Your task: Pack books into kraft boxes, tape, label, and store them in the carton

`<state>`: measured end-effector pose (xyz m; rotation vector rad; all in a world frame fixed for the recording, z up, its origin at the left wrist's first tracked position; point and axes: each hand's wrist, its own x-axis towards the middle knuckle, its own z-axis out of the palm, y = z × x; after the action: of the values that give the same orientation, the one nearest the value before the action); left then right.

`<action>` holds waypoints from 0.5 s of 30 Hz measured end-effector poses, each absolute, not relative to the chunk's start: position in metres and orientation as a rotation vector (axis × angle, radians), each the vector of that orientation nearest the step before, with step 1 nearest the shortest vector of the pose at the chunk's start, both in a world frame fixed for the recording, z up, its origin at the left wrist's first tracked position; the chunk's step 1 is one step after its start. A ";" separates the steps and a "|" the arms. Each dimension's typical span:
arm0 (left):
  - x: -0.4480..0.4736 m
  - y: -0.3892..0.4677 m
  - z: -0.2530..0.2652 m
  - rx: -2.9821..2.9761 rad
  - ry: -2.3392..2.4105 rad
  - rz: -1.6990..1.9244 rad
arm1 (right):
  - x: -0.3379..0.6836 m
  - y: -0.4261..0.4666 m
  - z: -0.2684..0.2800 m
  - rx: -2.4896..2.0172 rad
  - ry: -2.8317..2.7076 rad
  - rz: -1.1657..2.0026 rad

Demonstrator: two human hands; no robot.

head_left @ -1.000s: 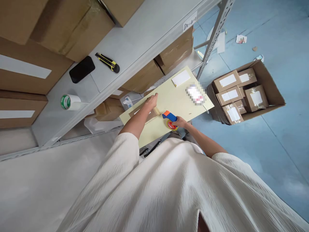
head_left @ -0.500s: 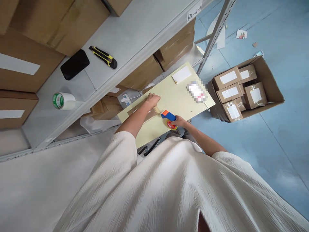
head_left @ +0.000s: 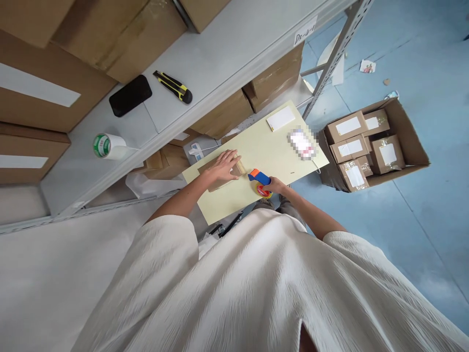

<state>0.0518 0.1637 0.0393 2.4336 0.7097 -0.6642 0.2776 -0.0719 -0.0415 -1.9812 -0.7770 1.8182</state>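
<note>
A small brown cardboard box (head_left: 217,185) lies on the pale yellow board (head_left: 271,156) in front of me. My left hand (head_left: 224,167) rests on top of the box with its fingers spread, covering much of it. In my right hand (head_left: 274,185) is a blue and orange tape dispenser (head_left: 261,177), gripped by its handle just right of the box. A roll with a red core sits in the dispenser. Whether tape still runs from it to the box is too small to tell.
On the grey shelf (head_left: 205,63) lie a utility knife (head_left: 173,87), a black phone (head_left: 130,96) and a tape roll (head_left: 108,145). White labels (head_left: 280,119) and a blurred item (head_left: 302,143) are on the board. A large open carton (head_left: 414,146) of small boxes stands on the blue floor.
My left hand has shifted from the box's far edge onto its top, and its fingers have spread out. My right hand still holds the tape dispenser. The whole view has shifted slightly.
</note>
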 end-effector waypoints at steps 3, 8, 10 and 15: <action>0.026 0.152 0.040 2.463 0.739 -0.657 | 0.280 -0.071 -0.040 -1.988 -0.784 1.827; 0.015 0.149 0.031 2.459 0.813 -0.665 | 0.286 -0.068 -0.039 -1.990 -0.799 1.832; 0.019 0.148 0.027 2.452 0.888 -0.616 | 0.290 -0.063 -0.037 -1.971 -0.786 1.814; 0.037 0.131 0.016 2.419 1.148 -0.429 | 0.309 -0.034 -0.031 -1.897 -0.697 1.844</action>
<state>0.0374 0.1313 0.0165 2.4186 1.1481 -0.4292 0.3093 -0.0340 -0.0312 -1.8970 -0.6975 1.8442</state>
